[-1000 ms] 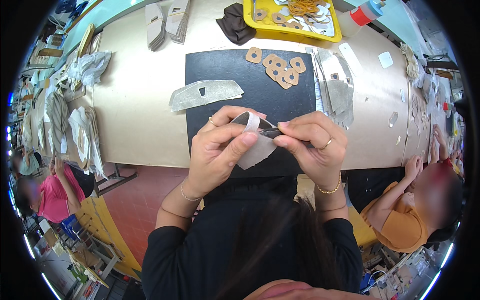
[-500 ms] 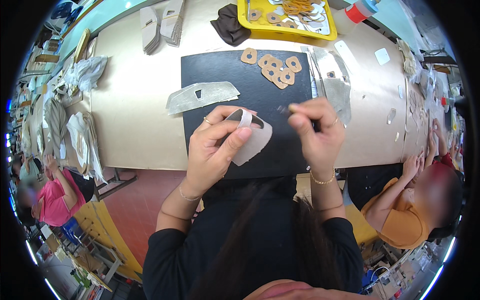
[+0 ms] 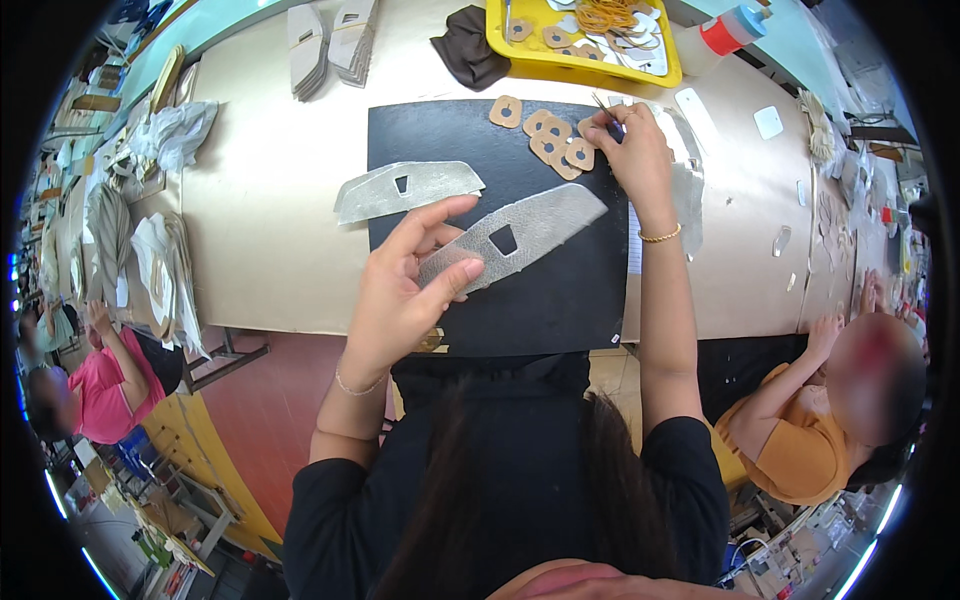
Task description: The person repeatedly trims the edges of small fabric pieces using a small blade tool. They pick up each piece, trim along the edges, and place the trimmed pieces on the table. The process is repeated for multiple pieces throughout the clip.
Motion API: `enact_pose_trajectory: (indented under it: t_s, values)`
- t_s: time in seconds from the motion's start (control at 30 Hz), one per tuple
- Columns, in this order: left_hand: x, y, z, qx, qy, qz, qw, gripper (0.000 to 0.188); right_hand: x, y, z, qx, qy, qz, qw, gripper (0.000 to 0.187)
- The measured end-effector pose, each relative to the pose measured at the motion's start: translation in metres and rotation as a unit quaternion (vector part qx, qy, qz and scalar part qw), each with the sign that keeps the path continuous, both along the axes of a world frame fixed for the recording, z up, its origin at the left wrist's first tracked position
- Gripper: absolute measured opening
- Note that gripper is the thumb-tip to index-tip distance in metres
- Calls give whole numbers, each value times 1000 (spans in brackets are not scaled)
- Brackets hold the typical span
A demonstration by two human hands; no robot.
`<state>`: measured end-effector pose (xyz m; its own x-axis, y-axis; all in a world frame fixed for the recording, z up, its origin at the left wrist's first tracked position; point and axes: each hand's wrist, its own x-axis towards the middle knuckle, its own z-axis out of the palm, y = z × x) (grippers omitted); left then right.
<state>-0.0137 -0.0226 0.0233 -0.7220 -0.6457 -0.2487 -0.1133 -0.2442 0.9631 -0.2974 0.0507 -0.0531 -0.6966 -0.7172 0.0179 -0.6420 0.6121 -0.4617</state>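
Note:
My left hand (image 3: 395, 275) pinches a silvery-grey leather-like panel (image 3: 548, 222) by its near left end. The panel lies nearly flat in the air above the black mat (image 3: 560, 310), its four-sided cutout showing. My right hand (image 3: 642, 150) is closed around a small tool (image 3: 615, 128) with thin points and a dark grip; its exact kind is unclear. Those fingertips are at the right edge of a cluster of tan rounded pieces with centre holes (image 3: 558, 168), and partly cover one. A second silvery panel (image 3: 440, 180) rests across the mat's left edge.
At the back stand a yellow tray (image 3: 580, 72) of small parts, a dark cloth (image 3: 472, 60) and a red-banded bottle (image 3: 725, 35). Stacked grey panels (image 3: 308, 60) lie back left, more panels (image 3: 688, 200) right of the mat. People in pink (image 3: 115, 395) and orange (image 3: 790, 440) sit either side.
The left hand's panel went from curled to laid out flat, its cutout now showing. My right hand moved forward with the tool, from beside the panel to the tan pieces.

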Motion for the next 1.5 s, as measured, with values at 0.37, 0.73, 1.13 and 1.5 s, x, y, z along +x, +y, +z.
enact_pose_trajectory:
  t_s: [0.37, 0.73, 1.13, 1.5]
  values:
    - [0, -12, 3, -10, -34, -119, 992, 32, -3, -4, 6, -1, -57, -35, 998, 24]
    - [3, -3, -12, -140, -13, -338, 930, 23, 54, 37, 29, -70, -257, 14, 964, 17]
    - [7, 1, -25, -139, -16, -337, 931, 24, 111, 40, 8, -126, -191, 24, 973, 18]
    - [6, -7, -40, -150, -102, -265, 947, 25, 105, 99, 21, -35, -477, 56, 877, 35]
